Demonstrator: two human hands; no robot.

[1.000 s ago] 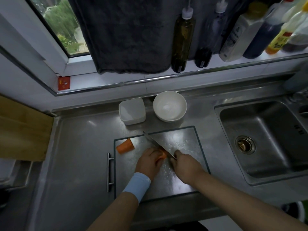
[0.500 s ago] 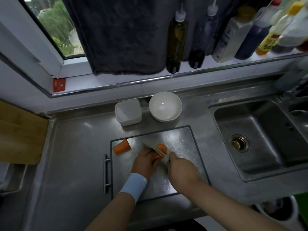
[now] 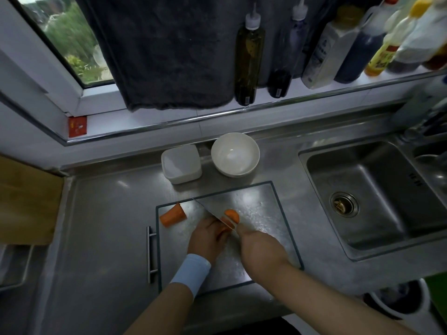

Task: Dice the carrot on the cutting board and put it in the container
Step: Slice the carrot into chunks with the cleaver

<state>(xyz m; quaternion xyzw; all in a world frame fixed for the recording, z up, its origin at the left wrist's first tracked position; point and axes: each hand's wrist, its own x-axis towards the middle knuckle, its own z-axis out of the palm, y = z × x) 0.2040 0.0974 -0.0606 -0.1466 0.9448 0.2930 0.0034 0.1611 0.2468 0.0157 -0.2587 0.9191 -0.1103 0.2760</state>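
Observation:
A glass cutting board (image 3: 261, 209) lies on the steel counter. My left hand (image 3: 205, 238) holds a carrot piece (image 3: 223, 228) down on it. My right hand (image 3: 258, 247) grips a knife (image 3: 212, 215) whose blade runs through that carrot. A cut half-round slice (image 3: 232, 215) lies just right of the blade. A separate carrot chunk (image 3: 173, 215) rests at the board's far left corner. Behind the board stand a white square container (image 3: 181, 164) and a white round bowl (image 3: 235, 154), both with nothing in them.
A steel sink (image 3: 377, 194) lies to the right. Bottles (image 3: 249, 54) line the window sill behind, under a hanging dark towel (image 3: 169, 49). A wooden board (image 3: 26, 201) sits at the left. A drawer handle (image 3: 151, 255) shows left of the cutting board.
The knife has come down through the carrot, and a cut slice now lies to the right of the blade. The view has shifted slightly.

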